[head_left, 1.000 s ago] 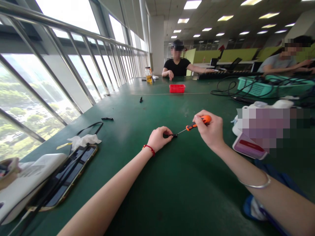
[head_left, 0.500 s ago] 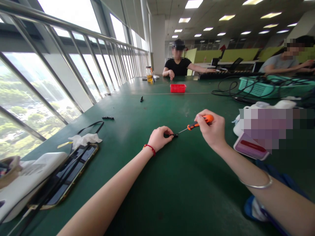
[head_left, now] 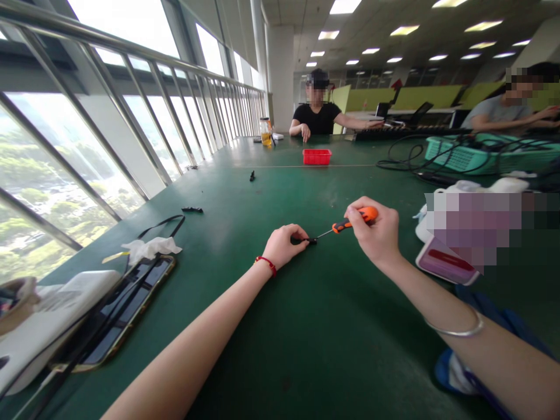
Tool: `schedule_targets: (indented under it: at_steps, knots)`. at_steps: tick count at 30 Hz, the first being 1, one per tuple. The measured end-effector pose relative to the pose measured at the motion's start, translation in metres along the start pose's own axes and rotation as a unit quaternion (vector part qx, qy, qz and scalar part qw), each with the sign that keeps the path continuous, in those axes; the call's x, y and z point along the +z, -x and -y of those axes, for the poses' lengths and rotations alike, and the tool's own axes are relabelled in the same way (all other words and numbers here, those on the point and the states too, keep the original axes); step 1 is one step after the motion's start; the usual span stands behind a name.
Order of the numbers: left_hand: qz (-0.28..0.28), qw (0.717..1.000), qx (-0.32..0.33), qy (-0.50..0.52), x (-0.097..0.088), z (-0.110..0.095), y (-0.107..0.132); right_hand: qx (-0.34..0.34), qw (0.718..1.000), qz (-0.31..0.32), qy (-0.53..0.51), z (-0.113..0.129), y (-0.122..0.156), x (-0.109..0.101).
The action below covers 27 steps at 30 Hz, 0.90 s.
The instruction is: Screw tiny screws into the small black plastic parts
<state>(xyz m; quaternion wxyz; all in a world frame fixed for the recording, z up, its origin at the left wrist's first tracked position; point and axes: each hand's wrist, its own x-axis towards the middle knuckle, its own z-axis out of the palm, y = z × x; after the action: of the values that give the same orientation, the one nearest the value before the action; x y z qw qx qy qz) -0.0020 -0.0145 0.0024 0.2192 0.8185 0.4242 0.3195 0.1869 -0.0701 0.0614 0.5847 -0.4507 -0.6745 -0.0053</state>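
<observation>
My left hand (head_left: 284,245) rests on the green table (head_left: 280,326), its fingers closed round a small black part (head_left: 312,240). Most of that part is hidden under the fingers; only its right end shows. In my right hand (head_left: 377,230) is a screwdriver (head_left: 341,226) with an orange and black handle. The screwdriver slants down to the left, and its thin metal shaft reaches the black part's visible end. Whether the tip sits in a screw is too small to tell.
Black pieces lie ahead (head_left: 252,175) and to the left (head_left: 192,210). Beyond is a red tray (head_left: 317,157). A phone (head_left: 126,315) with cables lies at the left, a teal basket (head_left: 490,154) at the back right. Two other people sit across the table.
The screwdriver handle and my right hand have shifted very slightly. My left hand keeps its place on the black part.
</observation>
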Motion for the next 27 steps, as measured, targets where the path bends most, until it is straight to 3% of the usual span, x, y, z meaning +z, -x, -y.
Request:
schedule_targets:
  at_steps: [27]
  knots:
    - [0.010, 0.999, -0.016, 0.036, -0.0016, -0.0008, -0.0008, -0.010, 0.999, 0.035, 0.023, 0.0054, 0.0007, 0.0008]
